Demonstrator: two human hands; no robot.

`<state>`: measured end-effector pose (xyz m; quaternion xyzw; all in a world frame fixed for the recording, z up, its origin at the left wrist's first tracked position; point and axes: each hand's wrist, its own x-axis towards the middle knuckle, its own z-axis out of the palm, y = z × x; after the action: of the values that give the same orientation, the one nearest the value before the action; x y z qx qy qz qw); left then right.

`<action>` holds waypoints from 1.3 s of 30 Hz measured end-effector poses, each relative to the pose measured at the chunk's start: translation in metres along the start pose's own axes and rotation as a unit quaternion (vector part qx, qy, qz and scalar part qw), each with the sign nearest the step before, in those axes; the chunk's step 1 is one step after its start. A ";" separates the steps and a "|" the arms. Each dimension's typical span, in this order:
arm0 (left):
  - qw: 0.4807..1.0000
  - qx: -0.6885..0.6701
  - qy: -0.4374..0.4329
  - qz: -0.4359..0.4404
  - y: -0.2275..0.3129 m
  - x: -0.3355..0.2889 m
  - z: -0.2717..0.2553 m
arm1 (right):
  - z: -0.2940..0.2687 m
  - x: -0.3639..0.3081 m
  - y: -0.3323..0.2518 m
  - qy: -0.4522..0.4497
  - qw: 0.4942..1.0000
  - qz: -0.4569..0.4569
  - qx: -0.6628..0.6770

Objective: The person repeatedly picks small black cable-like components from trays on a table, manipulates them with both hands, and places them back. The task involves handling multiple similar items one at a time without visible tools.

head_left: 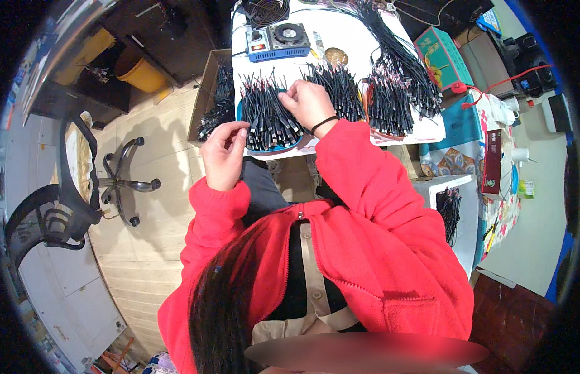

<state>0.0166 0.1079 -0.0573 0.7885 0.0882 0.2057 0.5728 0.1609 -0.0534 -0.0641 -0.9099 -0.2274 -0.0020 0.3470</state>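
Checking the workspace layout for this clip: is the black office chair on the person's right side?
No, the black office chair stands to the person's left, on the floor beside the white table with the cable bundles.

- My sleeves (371,206): red fleece, matt, soft nap.
- Cable pieces (268,112): black plastic sheath, slightly glossy, with metal-looking tips.
- Desk (340,28): smooth white top.
- Box (206,93): plain brown cardboard.
- Floor (146,249): pale wood-look boards.
- Chair base (124,181): shiny metal.
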 end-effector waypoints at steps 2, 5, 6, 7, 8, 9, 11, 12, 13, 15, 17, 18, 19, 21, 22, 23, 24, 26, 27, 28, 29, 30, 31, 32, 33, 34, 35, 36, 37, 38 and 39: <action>1.000 0.002 -0.006 0.011 0.003 -0.001 0.004 | 0.001 -0.001 -0.002 -0.063 0.994 0.004 -0.084; 0.999 0.025 -0.030 -0.011 0.006 -0.005 0.002 | 0.000 -0.003 -0.004 -0.030 0.996 0.010 -0.080; 0.999 0.034 -0.027 -0.012 0.007 -0.007 0.002 | -0.001 -0.004 -0.003 -0.012 0.997 0.019 -0.072; 0.999 0.035 -0.028 -0.014 0.008 -0.008 0.001 | -0.002 -0.005 -0.003 -0.011 0.997 0.013 -0.075; 0.999 0.035 -0.030 -0.016 0.008 -0.009 0.001 | -0.003 -0.005 -0.001 -0.018 0.997 0.013 -0.080; 0.999 0.035 -0.032 -0.018 0.009 -0.010 0.000 | -0.004 -0.006 0.000 -0.017 0.996 0.011 -0.084; 0.999 0.028 -0.032 -0.012 0.010 -0.012 0.001 | -0.004 -0.006 0.001 -0.073 0.992 0.012 -0.107; 0.999 0.024 -0.032 -0.009 0.011 -0.013 0.001 | -0.004 -0.006 0.001 -0.085 0.990 0.013 -0.115; 0.999 0.029 -0.033 -0.007 0.012 -0.014 0.001 | -0.004 -0.006 0.001 -0.098 0.987 0.013 -0.123; 0.999 0.040 -0.034 -0.005 0.012 -0.015 0.000 | -0.007 -0.006 0.000 -0.085 0.990 0.008 -0.110; 0.999 0.034 -0.032 0.002 0.011 -0.016 -0.001 | -0.014 -0.008 0.000 -0.064 0.993 0.005 -0.097; 0.999 0.032 -0.031 0.003 0.011 -0.018 -0.002 | -0.021 -0.012 0.002 -0.033 0.996 -0.011 -0.083; 0.999 0.026 -0.029 -0.004 0.010 -0.019 -0.002 | -0.027 -0.016 0.003 -0.044 0.996 0.004 -0.080; 0.999 0.016 -0.026 -0.018 0.007 -0.020 -0.004 | -0.041 -0.029 0.008 -0.080 0.994 -0.007 -0.078; 1.000 0.003 -0.025 -0.018 0.006 -0.020 -0.003 | -0.042 -0.038 0.008 -0.106 0.988 0.006 -0.114; 0.999 -0.008 -0.026 -0.021 0.005 -0.021 -0.003 | -0.043 -0.046 0.009 -0.134 0.983 -0.010 -0.128; 0.999 -0.015 -0.028 -0.033 0.005 -0.021 -0.002 | -0.041 -0.053 0.009 -0.150 0.979 -0.004 -0.141; 0.999 -0.010 -0.040 -0.019 0.005 -0.023 0.000 | -0.036 -0.061 0.009 -0.142 0.978 -0.007 -0.150; 0.999 -0.006 -0.045 -0.011 0.005 -0.024 0.002 | -0.034 -0.064 0.009 -0.137 0.980 -0.005 -0.146; 0.998 0.003 -0.053 -0.018 0.006 -0.025 0.003 | -0.033 -0.065 0.009 -0.132 0.981 -0.003 -0.142; 0.998 -0.011 -0.058 -0.026 0.006 -0.026 0.004 | -0.033 -0.066 0.009 -0.128 0.982 0.002 -0.140; 0.997 -0.026 -0.063 -0.029 0.007 -0.027 0.005 | -0.036 -0.067 0.010 -0.131 0.982 -0.009 -0.139; 0.997 -0.036 -0.066 -0.035 0.008 -0.029 0.006 | -0.040 -0.068 0.009 -0.113 0.986 -0.024 -0.123; 0.994 -0.078 -0.072 -0.041 0.009 -0.031 0.009 | -0.045 -0.071 0.009 -0.096 0.989 -0.030 -0.112; 0.987 -0.109 -0.097 -0.066 0.010 -0.032 0.011 | -0.051 -0.074 0.007 -0.079 0.991 -0.035 -0.102; 0.978 -0.140 -0.122 -0.092 0.011 -0.034 0.013 | -0.061 -0.080 0.007 -0.080 0.993 -0.051 -0.069; 0.967 -0.170 -0.147 -0.117 0.013 -0.036 0.015 | -0.069 -0.087 0.005 -0.087 0.995 -0.047 -0.031; 0.953 -0.200 -0.176 -0.143 0.015 -0.037 0.019 | -0.076 -0.095 0.002 -0.094 0.995 -0.043 0.007; 0.937 -0.228 -0.205 -0.169 0.018 -0.038 0.024 | -0.083 -0.103 0.000 -0.100 0.993 -0.038 0.045; 0.919 -0.267 -0.211 -0.197 0.021 -0.040 0.030 | -0.090 -0.114 -0.001 -0.126 0.990 0.002 0.065; 0.900 -0.302 -0.215 -0.229 0.025 -0.040 0.037 | -0.094 -0.124 -0.003 -0.124 0.987 0.031 0.095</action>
<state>-0.0063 0.0530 -0.0525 0.5605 0.0748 -0.0890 0.8200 0.0629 -0.1619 -0.0109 -0.8728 -0.2395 0.1427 0.4006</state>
